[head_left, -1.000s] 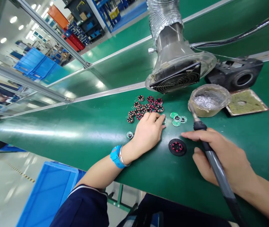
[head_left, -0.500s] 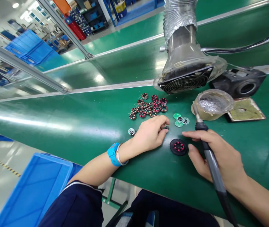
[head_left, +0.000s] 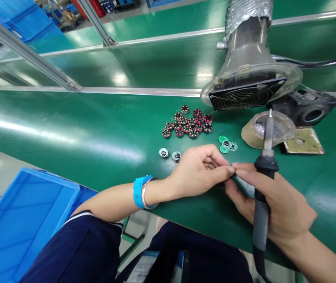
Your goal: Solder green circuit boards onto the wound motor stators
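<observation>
My left hand [head_left: 205, 169] and my right hand [head_left: 277, 204] meet at the fingertips over the bench. Pinched between them is a small dark green piece [head_left: 233, 173], mostly hidden by the fingers. Lying across my right hand, its tip pointing up and away, is a soldering iron [head_left: 261, 216]. Two round parts with circuit boards on top, one [head_left: 163, 153] and another [head_left: 176, 157], lie left of my left hand. Beyond my fingertips sits a small pile of round green circuit boards [head_left: 224, 148]. Several wound copper coils [head_left: 187, 125] are grouped farther back.
A fume extractor hood [head_left: 247, 88] hangs over the back right. Under it stand a tub with silvery contents [head_left: 249, 133], a black iron holder [head_left: 312, 110] and a sponge tray [head_left: 305, 143]. A blue crate [head_left: 35, 212] is below the bench at left.
My left hand has moved right to meet my right hand. The soldering iron has swung more upright. A second round part shows beside the first, and the black disc with the red coil is now covered.
</observation>
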Demonstrator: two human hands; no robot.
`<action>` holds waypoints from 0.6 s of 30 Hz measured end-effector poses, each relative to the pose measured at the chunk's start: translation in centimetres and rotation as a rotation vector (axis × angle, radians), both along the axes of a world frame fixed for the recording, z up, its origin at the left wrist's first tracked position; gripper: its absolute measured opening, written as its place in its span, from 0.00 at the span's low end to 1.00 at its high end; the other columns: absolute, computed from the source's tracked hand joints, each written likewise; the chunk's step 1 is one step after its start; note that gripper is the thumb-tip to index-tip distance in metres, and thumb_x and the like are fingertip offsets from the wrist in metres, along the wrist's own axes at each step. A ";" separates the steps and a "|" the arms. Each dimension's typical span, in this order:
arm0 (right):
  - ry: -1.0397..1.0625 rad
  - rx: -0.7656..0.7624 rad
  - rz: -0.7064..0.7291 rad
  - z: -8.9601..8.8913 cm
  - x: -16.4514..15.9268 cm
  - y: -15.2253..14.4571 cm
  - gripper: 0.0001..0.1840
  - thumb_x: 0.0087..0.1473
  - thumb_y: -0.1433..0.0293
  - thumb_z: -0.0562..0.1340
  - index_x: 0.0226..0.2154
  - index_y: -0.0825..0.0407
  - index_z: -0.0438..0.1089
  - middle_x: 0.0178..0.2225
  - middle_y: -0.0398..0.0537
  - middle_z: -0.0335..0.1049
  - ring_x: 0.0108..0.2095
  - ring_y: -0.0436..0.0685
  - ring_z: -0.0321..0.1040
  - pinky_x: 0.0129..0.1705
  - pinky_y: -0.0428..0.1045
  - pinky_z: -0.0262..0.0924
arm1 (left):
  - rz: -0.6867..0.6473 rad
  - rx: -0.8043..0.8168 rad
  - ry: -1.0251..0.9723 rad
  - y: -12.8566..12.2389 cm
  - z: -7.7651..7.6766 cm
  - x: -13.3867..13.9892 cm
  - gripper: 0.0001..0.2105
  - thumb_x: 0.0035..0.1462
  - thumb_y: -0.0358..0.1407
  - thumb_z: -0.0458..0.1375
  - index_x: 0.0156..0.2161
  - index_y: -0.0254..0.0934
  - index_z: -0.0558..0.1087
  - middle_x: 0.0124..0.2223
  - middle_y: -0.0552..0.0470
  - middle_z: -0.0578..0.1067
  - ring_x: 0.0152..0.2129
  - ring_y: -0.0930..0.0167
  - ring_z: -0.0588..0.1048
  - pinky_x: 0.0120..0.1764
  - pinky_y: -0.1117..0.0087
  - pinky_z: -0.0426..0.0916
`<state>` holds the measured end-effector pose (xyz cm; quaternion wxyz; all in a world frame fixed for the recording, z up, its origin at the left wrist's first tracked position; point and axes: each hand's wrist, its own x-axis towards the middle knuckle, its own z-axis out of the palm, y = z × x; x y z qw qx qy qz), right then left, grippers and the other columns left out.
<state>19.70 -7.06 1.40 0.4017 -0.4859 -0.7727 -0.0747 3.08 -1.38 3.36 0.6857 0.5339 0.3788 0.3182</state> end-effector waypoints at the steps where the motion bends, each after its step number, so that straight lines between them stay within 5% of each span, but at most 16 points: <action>1: -0.013 -0.010 -0.016 0.0 0.3 -0.1 0.15 0.54 0.73 0.66 0.44 0.48 0.67 0.39 0.45 0.77 0.35 0.52 0.76 0.34 0.45 0.68 | -0.029 0.048 0.024 0.2 0.0 -0.3 0.09 0.51 0.34 0.65 0.32 0.33 0.69 0.27 0.55 0.75 0.23 0.79 0.73 0.28 0.79 0.68; 5: -0.024 -0.142 -0.093 -0.6 1.8 -0.2 0.18 0.54 0.68 0.67 0.48 0.46 0.68 0.40 0.45 0.77 0.33 0.52 0.75 0.33 0.47 0.68 | -0.090 0.448 0.245 1.9 -0.6 -1.9 0.05 0.56 0.28 0.60 0.39 0.33 0.74 0.37 0.50 0.78 0.30 0.76 0.75 0.35 0.75 0.70; 8: -0.008 -0.218 -0.017 -1.4 2.3 -0.1 0.19 0.54 0.68 0.68 0.48 0.45 0.68 0.40 0.45 0.77 0.32 0.53 0.75 0.31 0.48 0.67 | -0.212 0.647 0.391 3.4 -1.7 -2.9 0.06 0.55 0.26 0.60 0.39 0.33 0.76 0.36 0.51 0.78 0.27 0.77 0.73 0.32 0.76 0.68; 13: 0.125 -0.327 0.251 -2.3 1.6 0.4 0.23 0.53 0.76 0.67 0.50 0.48 0.64 0.44 0.46 0.77 0.38 0.52 0.75 0.40 0.49 0.70 | -0.427 0.733 0.443 4.0 -2.6 -3.2 0.03 0.58 0.28 0.60 0.36 0.35 0.76 0.35 0.53 0.78 0.30 0.75 0.75 0.35 0.75 0.68; 18: 0.123 -0.375 0.299 -2.3 1.7 0.9 0.23 0.53 0.78 0.66 0.51 0.50 0.65 0.46 0.49 0.76 0.41 0.53 0.75 0.44 0.51 0.69 | -0.453 0.767 0.480 3.3 -2.5 -3.3 0.05 0.59 0.26 0.57 0.38 0.35 0.74 0.37 0.53 0.77 0.33 0.74 0.75 0.37 0.74 0.69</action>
